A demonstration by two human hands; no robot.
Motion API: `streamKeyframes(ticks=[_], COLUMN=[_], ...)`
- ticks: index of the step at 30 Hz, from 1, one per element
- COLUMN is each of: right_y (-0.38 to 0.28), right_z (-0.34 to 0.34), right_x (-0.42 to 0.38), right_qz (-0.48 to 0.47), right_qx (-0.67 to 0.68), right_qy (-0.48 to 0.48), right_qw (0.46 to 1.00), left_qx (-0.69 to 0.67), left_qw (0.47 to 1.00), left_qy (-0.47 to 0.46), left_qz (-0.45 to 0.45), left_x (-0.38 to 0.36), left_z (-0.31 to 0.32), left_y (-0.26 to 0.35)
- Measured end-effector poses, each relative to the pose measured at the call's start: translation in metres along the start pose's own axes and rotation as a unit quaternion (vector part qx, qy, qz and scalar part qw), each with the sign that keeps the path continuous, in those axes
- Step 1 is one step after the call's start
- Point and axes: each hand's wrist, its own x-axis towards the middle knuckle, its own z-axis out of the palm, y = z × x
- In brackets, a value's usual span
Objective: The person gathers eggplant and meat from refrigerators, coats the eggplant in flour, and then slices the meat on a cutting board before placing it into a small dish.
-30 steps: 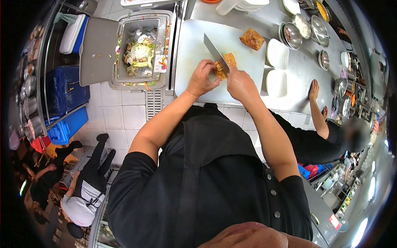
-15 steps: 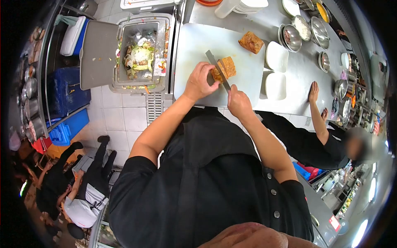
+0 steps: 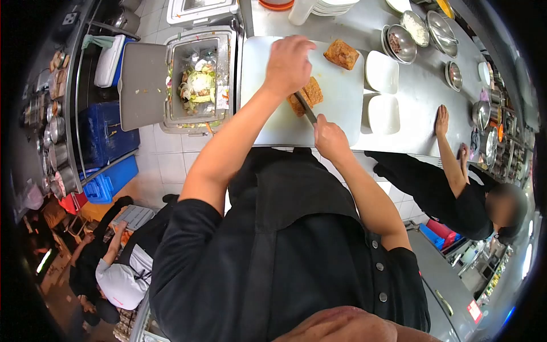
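Note:
A white cutting board (image 3: 330,122) lies on the steel counter in front of me. My right hand (image 3: 330,138) grips a knife (image 3: 306,107) by its handle, the blade slanting away to the left across a golden-brown block of food (image 3: 313,89). Pieces of the block show on both sides of the blade. My left hand (image 3: 289,65), slightly blurred, is over the board beyond the block, fingers stretched out and holding nothing; it hides the knife's far end. Farther back on the board sits a second browned block (image 3: 341,54), apart from both hands.
Two white square dishes (image 3: 383,72) stand right of the board, with metal bowls (image 3: 401,44) beyond. Left of the board is an open bin (image 3: 199,122) holding food scraps. A co-worker's hand (image 3: 442,121) rests on the counter at right; other people are at lower left.
My left hand has let go of the block and moved away from me over the board. My right hand still holds the knife in the block. The view has shifted slightly.

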Motion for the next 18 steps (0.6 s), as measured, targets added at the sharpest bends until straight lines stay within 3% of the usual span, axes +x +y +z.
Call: streamKeyframes(ticks=[1,2,6,11,15,18], right_y=[-0.001,0.001,0.007,0.007,0.01,0.017], right_z=[-0.007,-0.01,0.001,-0.005,-0.036,-0.001], right_x=[-0.002,-0.006,-0.007,0.002,-0.03,-0.028], right_qz=[0.009,0.01,0.017,-0.018,0.006,0.016], right_qx=[0.005,0.007,0.009,0.028,-0.008,-0.004], right_qy=[-0.026,-0.025,-0.033,0.01,-0.069,-0.072], right_qw=[1.0,1.0,0.999,0.999,0.998,0.997], left_qx=[-0.017,-0.023,-0.058,-0.05,-0.066,-0.082], left_qw=[0.997,0.995,0.961,0.952,0.942,0.939], left_qy=[0.068,0.068,-0.133,-0.098,-0.086,-0.085], left_qz=[-0.041,-0.066,-0.235,-0.286,-0.319,-0.324], left_x=[-0.001,-0.008,-0.087,-0.123,-0.121,-0.127], left_z=[-0.012,-0.026,-0.033,-0.006,-0.006,-0.002], left_y=[0.004,0.008,0.03,0.04,0.039,0.042])
